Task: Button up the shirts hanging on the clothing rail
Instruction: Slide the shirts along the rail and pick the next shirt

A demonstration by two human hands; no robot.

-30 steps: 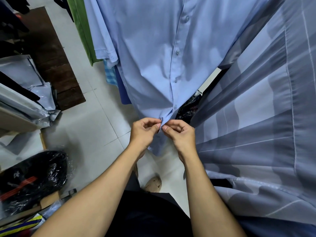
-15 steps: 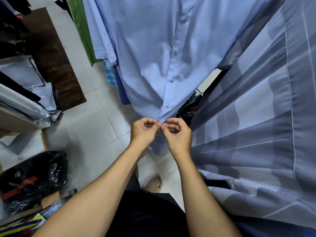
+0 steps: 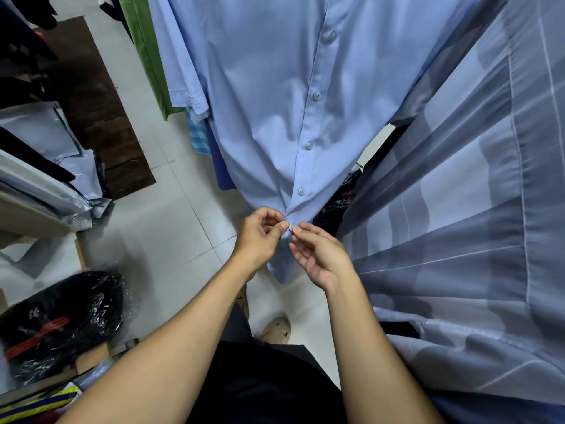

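A light blue shirt [image 3: 275,96] hangs straight ahead over a pale tiled floor [image 3: 159,240]; its placket is closed down to the lowest button [image 3: 290,228], near the hem; the left hand [image 3: 258,238] has its grip pinching the fabric beside that button; the right hand [image 3: 321,255] pinches the button itself, other fingers loosely spread. A grey striped curtain [image 3: 458,209] fills the right; a green garment [image 3: 143,50] hangs at left; a dark wooden board [image 3: 101,117] lies on the floor; a black plastic-wrapped bundle [image 3: 61,319] sits lower left.

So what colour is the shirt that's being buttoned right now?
Plain light blue shirt, with matching pale buttons; seen clearly in the head view.
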